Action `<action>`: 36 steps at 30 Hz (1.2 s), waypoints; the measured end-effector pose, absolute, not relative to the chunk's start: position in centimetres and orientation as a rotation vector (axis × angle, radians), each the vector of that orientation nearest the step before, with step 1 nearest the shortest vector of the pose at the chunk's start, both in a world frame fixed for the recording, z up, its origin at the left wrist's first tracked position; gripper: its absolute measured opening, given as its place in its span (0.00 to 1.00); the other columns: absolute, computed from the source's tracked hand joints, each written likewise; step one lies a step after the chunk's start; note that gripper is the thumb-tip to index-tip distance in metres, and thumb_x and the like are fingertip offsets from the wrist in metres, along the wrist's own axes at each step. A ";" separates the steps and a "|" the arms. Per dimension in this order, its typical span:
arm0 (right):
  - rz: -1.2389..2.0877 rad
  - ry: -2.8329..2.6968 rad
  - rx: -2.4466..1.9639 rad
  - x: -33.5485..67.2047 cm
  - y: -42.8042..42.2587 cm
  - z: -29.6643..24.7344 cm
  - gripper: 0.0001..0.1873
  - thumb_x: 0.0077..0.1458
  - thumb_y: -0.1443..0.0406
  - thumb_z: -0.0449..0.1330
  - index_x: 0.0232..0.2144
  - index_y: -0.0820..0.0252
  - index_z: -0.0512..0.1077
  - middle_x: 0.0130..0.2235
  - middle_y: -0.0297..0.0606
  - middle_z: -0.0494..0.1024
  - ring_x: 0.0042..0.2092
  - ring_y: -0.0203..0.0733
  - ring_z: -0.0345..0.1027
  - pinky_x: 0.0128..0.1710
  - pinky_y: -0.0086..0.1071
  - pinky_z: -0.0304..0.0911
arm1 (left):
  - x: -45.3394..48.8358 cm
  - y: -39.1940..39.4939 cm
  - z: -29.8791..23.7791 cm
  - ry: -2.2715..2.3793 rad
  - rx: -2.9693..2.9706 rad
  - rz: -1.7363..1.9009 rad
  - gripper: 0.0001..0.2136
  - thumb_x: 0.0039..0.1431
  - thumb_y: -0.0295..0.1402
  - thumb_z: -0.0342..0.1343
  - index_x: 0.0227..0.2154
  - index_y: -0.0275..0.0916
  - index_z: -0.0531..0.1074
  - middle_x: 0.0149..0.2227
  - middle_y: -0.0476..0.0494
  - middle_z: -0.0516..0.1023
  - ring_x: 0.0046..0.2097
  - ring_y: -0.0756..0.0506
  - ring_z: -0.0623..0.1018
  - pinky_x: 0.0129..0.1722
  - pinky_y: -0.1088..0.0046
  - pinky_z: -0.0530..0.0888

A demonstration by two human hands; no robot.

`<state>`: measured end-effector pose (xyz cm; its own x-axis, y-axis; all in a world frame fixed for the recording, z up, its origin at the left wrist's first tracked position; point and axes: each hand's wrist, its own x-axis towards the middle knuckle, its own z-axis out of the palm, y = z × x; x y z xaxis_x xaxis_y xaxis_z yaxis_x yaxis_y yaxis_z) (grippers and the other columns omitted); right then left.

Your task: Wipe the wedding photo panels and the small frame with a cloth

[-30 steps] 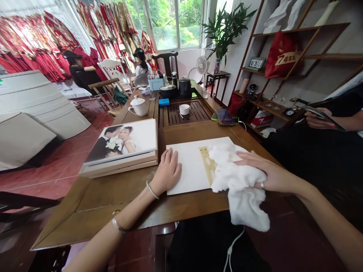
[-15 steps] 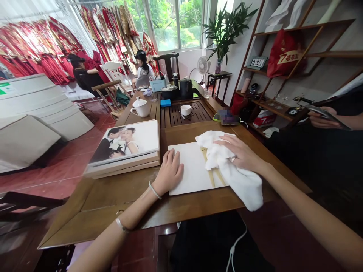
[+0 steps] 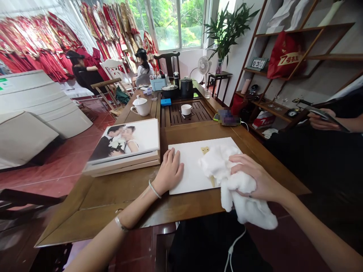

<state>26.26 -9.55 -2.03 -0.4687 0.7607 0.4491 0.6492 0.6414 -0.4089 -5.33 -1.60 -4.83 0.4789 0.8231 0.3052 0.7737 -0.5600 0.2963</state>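
A flat white panel (image 3: 190,166) lies on the wooden table, with a tan easel-type stand leg (image 3: 204,150) on its face, mostly covered by cloth. My left hand (image 3: 171,170) rests flat on the panel's left edge, fingers stretched out. Bunched under my right hand (image 3: 252,175) is a white cloth (image 3: 217,158), spread over the panel's right half and hanging past its near edge. The fingers of that hand are curled into the fabric. To the left of my left hand, a stack of photo panels (image 3: 133,141) has a couple's picture on top.
A lidded white mug (image 3: 140,105), a white cup (image 3: 186,109), a blue box (image 3: 166,102) and a phone (image 3: 227,118) with a cable stand farther back on the table (image 3: 119,192). On the right, another person's hand (image 3: 323,119) holds a phone. Shelves (image 3: 300,56) rise behind.
My right hand has drawn the white cloth toward me and to the right, uncovering the panel's far right corner. The left hand has stayed in place.
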 end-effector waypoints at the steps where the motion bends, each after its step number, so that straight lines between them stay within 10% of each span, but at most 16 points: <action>1: 0.228 -2.242 -1.061 26.4 -9.7 -2.1 0.15 0.47 0.61 0.67 0.38 0.53 0.70 0.50 0.45 0.71 0.55 0.57 0.64 0.53 0.51 0.64 | -5.3 -1.6 -4.8 1.411 2.597 0.639 0.21 0.66 0.36 0.42 0.58 0.31 0.60 0.63 0.25 0.60 0.66 0.30 0.56 0.62 0.42 0.59; 15: 0.305 -2.400 -0.979 20.2 -2.8 -0.1 0.30 0.48 0.64 0.64 0.55 0.53 0.66 0.52 0.43 0.72 0.55 0.55 0.63 0.55 0.53 0.58 | -5.5 -1.6 -4.7 1.407 2.570 0.629 0.21 0.65 0.34 0.42 0.58 0.31 0.61 0.62 0.25 0.60 0.66 0.31 0.55 0.63 0.43 0.59; 36: 0.236 -2.224 -1.142 19.3 0.0 -0.9 0.22 0.46 0.64 0.64 0.47 0.55 0.73 0.48 0.43 0.76 0.52 0.56 0.65 0.52 0.52 0.59 | -5.3 -1.2 -4.8 1.401 2.350 0.801 0.25 0.63 0.31 0.43 0.62 0.32 0.54 0.63 0.26 0.61 0.66 0.34 0.59 0.64 0.45 0.58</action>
<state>19.34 -0.02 -0.93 -0.4342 0.7835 0.4446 0.6726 0.6103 -0.4186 -5.34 -1.19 -4.81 0.3727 0.8736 0.3129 0.7124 -0.4855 0.5067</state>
